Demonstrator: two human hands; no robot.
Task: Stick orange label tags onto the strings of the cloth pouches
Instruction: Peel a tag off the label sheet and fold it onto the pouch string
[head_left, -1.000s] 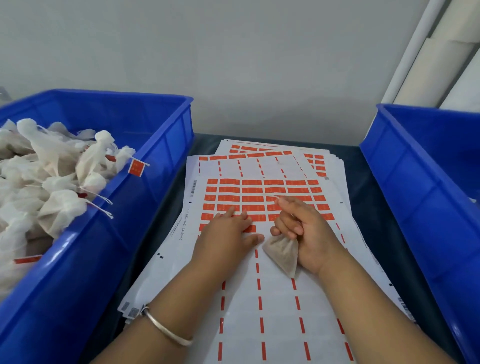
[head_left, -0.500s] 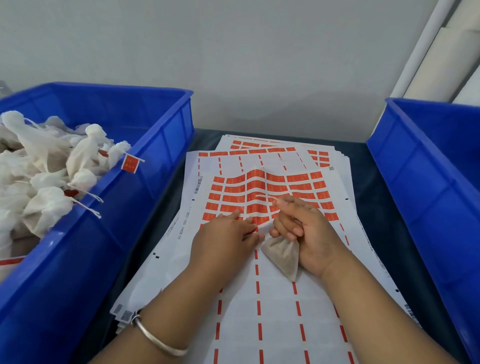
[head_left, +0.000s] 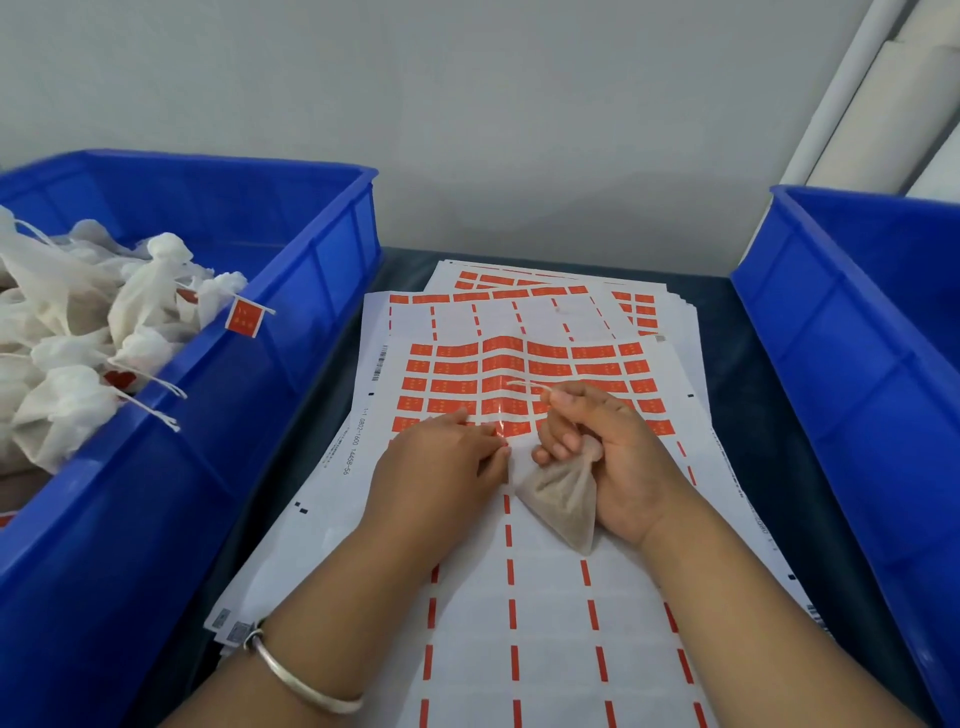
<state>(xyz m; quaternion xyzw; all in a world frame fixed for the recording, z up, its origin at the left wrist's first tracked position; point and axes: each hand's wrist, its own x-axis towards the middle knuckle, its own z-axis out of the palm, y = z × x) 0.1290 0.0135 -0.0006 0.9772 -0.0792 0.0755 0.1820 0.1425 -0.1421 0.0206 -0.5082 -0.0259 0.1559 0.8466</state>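
A sheet of orange labels (head_left: 550, 366) lies on top of a stack in the middle of the table. My left hand (head_left: 441, 462) rests on the sheet and pinches the edge of an orange label (head_left: 501, 428) in the lowest row between thumb and forefinger; the sheet buckles upward there. My right hand (head_left: 623, 457) grips a small cloth pouch (head_left: 563, 499) against the palm, just right of the left hand. Thumb and forefinger of that hand pinch the pouch's string (head_left: 524, 385), which sticks out to the left over the labels.
A blue bin (head_left: 322, 244) at the left holds several white pouches (head_left: 78, 322), one with an orange tag (head_left: 243, 318) on its string. Another blue bin (head_left: 857, 338) stands at the right. More label sheets (head_left: 519, 283) lie beneath, on a dark table.
The top sheet has buckled upward near my left fingertips as they pull at a label. The pouch's string now stands out to the left from my right fingers.
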